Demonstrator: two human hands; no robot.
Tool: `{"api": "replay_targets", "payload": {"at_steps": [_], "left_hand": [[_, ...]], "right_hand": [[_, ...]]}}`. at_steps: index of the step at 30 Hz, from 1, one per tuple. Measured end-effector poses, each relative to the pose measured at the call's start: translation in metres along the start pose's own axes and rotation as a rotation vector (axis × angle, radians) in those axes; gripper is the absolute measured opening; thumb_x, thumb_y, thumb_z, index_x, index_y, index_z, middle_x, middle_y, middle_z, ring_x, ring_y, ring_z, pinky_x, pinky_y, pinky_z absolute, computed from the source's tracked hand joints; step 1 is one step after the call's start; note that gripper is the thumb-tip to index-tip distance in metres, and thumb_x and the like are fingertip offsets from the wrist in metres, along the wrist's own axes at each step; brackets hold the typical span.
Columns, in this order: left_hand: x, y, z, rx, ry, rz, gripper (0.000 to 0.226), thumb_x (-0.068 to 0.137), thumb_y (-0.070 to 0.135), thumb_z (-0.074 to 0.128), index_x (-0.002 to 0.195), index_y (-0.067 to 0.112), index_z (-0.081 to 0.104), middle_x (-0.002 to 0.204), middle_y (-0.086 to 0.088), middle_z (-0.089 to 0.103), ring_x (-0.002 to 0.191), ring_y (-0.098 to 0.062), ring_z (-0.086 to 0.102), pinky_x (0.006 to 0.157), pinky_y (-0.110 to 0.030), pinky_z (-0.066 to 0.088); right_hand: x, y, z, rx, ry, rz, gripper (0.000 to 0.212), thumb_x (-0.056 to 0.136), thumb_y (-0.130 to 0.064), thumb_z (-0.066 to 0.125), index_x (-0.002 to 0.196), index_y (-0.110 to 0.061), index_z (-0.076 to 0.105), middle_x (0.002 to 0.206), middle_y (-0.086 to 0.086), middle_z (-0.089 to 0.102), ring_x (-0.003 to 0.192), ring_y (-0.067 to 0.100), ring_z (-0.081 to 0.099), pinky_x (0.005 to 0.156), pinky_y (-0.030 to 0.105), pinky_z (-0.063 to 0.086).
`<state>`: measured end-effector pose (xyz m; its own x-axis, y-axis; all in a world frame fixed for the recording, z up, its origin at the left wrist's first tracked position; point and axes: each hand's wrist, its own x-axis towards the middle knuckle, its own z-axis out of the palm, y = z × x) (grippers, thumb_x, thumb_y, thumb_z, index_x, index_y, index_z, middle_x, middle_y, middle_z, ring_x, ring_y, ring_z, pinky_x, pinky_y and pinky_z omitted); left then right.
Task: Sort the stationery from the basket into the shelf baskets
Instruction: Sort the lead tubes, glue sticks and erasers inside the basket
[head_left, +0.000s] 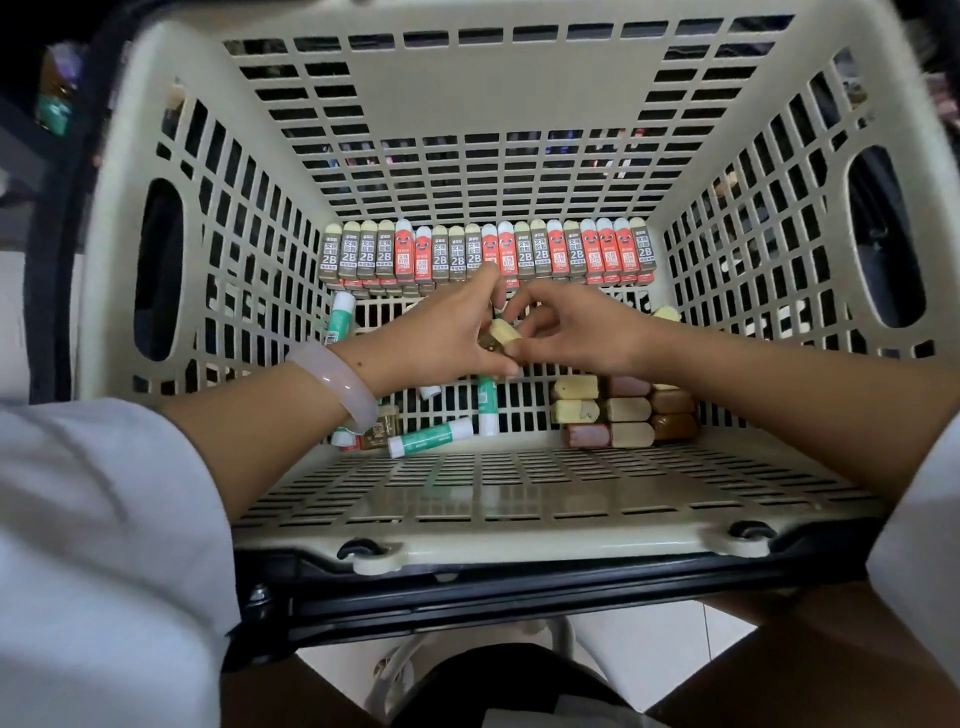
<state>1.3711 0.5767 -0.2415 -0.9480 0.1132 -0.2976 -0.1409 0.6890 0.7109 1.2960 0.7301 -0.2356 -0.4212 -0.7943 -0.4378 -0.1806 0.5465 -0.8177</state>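
both hands meet over the middle of the basket (483, 512) floor. left hand (457, 332) and right hand (576, 332) fingers pinch one small eraser (503, 331) between them, lifted clear of the floor. its long axis runs from near-left to far-right of the basket, cream end toward the right hand. risk, as judged: a two-hand pinch on so short a piece could slip, dropping it among the glue sticks (431, 437) below.
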Motion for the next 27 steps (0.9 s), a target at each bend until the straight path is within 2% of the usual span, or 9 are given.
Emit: {"api": "replay_targets", "payload": {"at_steps": [3,5,6,9,14,17,21,23,27], "left_hand": [[0.002,-0.006,-0.006,0.003,-0.045,-0.049,0.036,0.077,0.023,0.072,0.096,0.022,0.041,0.082,0.009,0.053,0.074,-0.011,0.056,0.060,-0.019,0.044],[0.000,-0.017,-0.011,0.179,-0.227,-0.107,0.012,0.086,0.020,0.061,0.089,0.020,0.049,0.080,0.010,0.054,0.078,-0.013,0.055,0.061,-0.016,0.042],[-0.002,-0.023,-0.012,0.301,-0.359,-0.138,0.005,0.089,0.019,0.055,0.086,0.018,0.052,0.080,0.007,0.055,0.079,-0.014,0.055,0.065,-0.019,0.044],[-0.010,-0.041,-0.010,0.591,-0.657,-0.259,0.014,0.088,0.011,0.048,0.077,0.014,0.056,0.083,-0.004,0.058,0.073,-0.018,0.052,0.076,-0.030,0.049],[-0.011,-0.042,-0.011,0.805,-0.730,-0.356,0.018,0.087,0.011,0.054,0.104,0.011,0.060,0.100,-0.001,0.057,0.087,-0.017,0.052,0.080,-0.027,0.046],[-0.014,-0.041,-0.008,0.964,-0.791,-0.365,0.021,0.088,0.020,0.057,0.108,0.016,0.056,0.095,0.003,0.050,0.091,-0.017,0.051,0.084,-0.028,0.044],[-0.013,-0.039,-0.012,1.050,-0.791,-0.340,0.009,0.087,0.025,0.058,0.082,0.018,0.057,0.069,0.007,0.043,0.101,-0.022,0.059,0.092,-0.039,0.040],[-0.012,-0.040,-0.012,1.054,-0.814,-0.363,0.026,0.086,0.024,0.058,0.064,0.021,0.045,0.066,0.006,0.043,0.098,-0.022,0.060,0.090,-0.039,0.040],[-0.014,-0.041,-0.008,1.068,-0.806,-0.376,0.030,0.085,0.027,0.061,0.064,0.019,0.041,0.068,0.007,0.043,0.089,-0.020,0.054,0.086,-0.037,0.034]], "right_hand": [[0.004,0.004,-0.008,-0.310,0.110,-0.039,0.026,0.081,-0.016,0.068,0.104,-0.015,0.056,0.099,0.009,0.069,0.090,0.020,0.065,0.085,0.037,0.052],[0.004,0.008,-0.016,-0.651,0.158,-0.024,0.034,0.084,-0.025,0.065,0.114,-0.014,0.055,0.106,0.009,0.066,0.088,0.019,0.058,0.079,0.032,0.049],[0.003,0.011,-0.020,-0.780,0.107,0.023,0.035,0.085,-0.028,0.063,0.116,-0.015,0.055,0.108,0.008,0.065,0.087,0.018,0.053,0.077,0.030,0.047],[0.000,0.018,-0.022,-0.975,-0.171,0.172,0.032,0.090,-0.027,0.053,0.120,-0.016,0.054,0.113,0.006,0.061,0.095,0.021,0.054,0.078,0.030,0.044],[0.000,0.015,-0.017,-0.997,-0.228,-0.014,0.034,0.093,-0.028,0.046,0.127,-0.024,0.052,0.124,0.001,0.058,0.112,0.020,0.054,0.093,0.035,0.045],[-0.003,0.011,-0.010,-1.018,-0.496,-0.143,0.029,0.092,-0.025,0.048,0.119,-0.026,0.061,0.124,-0.005,0.057,0.116,0.016,0.050,0.097,0.035,0.042],[-0.005,0.010,-0.008,-1.131,-0.629,-0.092,0.029,0.093,-0.030,0.047,0.119,-0.028,0.060,0.121,-0.006,0.059,0.116,0.016,0.048,0.094,0.034,0.043],[-0.005,0.010,-0.009,-1.104,-0.619,-0.113,0.030,0.094,-0.028,0.047,0.120,-0.027,0.060,0.123,-0.006,0.058,0.117,0.016,0.048,0.095,0.033,0.042],[-0.006,0.009,-0.006,-1.051,-0.624,-0.106,0.028,0.093,-0.029,0.047,0.115,-0.029,0.063,0.126,-0.010,0.056,0.118,0.014,0.047,0.097,0.034,0.041]]}}
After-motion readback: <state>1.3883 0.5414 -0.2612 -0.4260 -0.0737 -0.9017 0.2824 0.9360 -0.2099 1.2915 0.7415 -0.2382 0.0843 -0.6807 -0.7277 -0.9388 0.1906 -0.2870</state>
